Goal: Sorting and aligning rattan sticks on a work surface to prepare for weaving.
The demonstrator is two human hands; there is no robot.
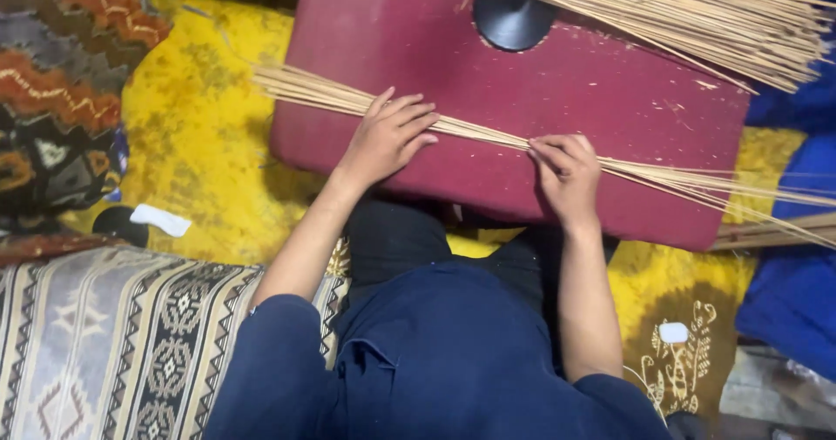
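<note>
From my remote seat, at nine o'clock, a striped woven mat with diamond patterns [113,344] lies over a mottled yellow floor cloth [196,135], and a small white scrap [160,220] rests on the cloth just above the mat's edge. Toward the centre, the left hand [385,138] lies flat and open, fingers spread, pressing on a thin fanned row of pale bamboo sticks [475,130] that crosses a dark red padded board [601,83] from ten o'clock to four o'clock. The board rests over the lap of the person in dark blue clothes. Just past centre, the right hand [566,172] curls its fingertips down on the same row, pinching at a few sticks; I cannot tell how many it grips. At twelve o'clock, a round black base [512,20] sits on the board's far edge. At one o'clock, a thick loose bundle of the same pale sticks [697,13] lies across the board's upper corner, over a blue cloth [797,266] at three o'clock.
</note>
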